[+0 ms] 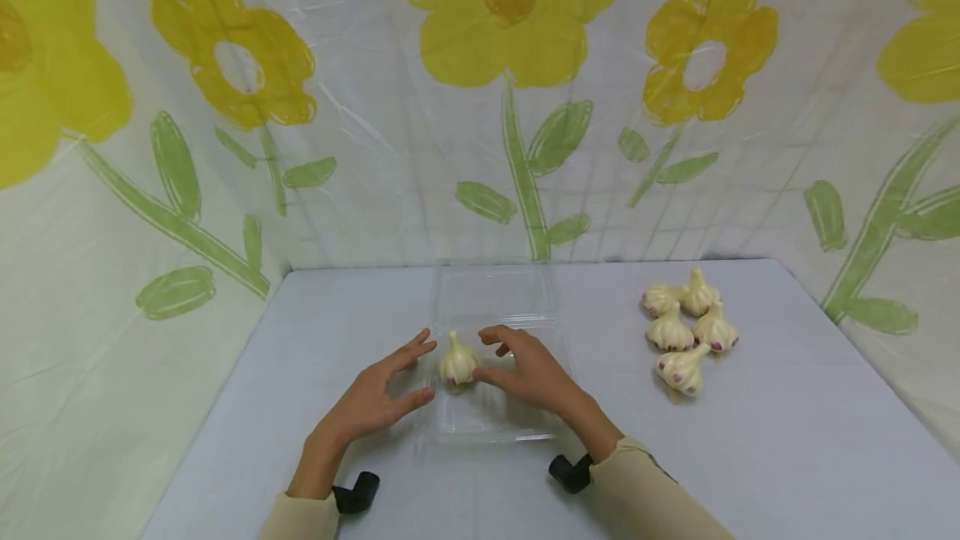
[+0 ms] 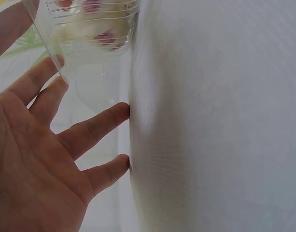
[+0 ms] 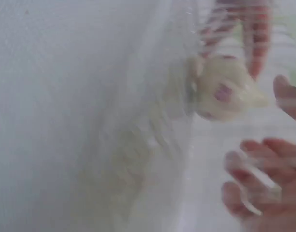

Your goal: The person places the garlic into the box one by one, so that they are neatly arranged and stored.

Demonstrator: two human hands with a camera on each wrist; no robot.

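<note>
One garlic bulb (image 1: 458, 363) is in the open clear box (image 1: 495, 425) near the far edge of the worktop (image 1: 750, 457), left hand (image 1: 372, 398) and right hand (image 1: 528, 367) released either side, with five other bulbs (image 1: 670, 330) outside, toward the far-right corner.

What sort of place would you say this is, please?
Probably a staged tabletop workspace: a pale table, a flower-print sheet hung behind it, and five garlic bulbs beside a clear plastic container.

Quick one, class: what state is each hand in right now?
Left hand: open, holding nothing.
Right hand: open, thumb close to the garlic bulb in the clear container, holding nothing.
</note>
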